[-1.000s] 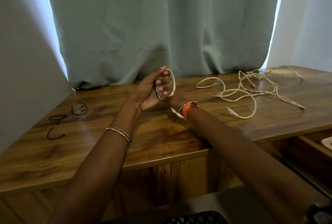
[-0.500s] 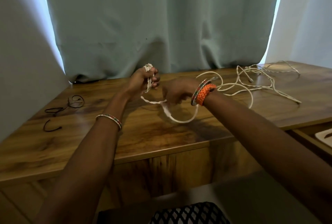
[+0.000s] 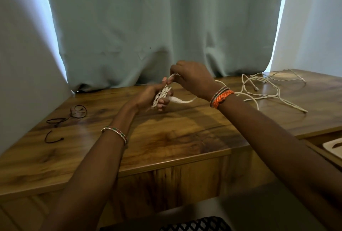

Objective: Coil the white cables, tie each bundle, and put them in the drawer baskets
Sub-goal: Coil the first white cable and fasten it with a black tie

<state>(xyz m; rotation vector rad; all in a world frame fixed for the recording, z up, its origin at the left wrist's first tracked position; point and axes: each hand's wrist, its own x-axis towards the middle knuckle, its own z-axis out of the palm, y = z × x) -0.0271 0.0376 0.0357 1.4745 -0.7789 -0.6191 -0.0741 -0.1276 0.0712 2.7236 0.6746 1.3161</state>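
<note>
Above the brown wooden desk, our left hand grips a coiled white braided cable while our right hand pinches its loose strand.

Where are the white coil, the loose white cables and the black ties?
coil (image 3: 162,93), head view, on the wound loops in the left hand.
loose cables (image 3: 266,90), head view, on a strand lying on the desk.
black ties (image 3: 78,111), head view, on the looped one.

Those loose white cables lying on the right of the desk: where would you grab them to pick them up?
I'd pinch the loose white cables from above at the middle, where the strands cross. The far loops sprawl flat on the desk and would probably trail or snag.
</note>
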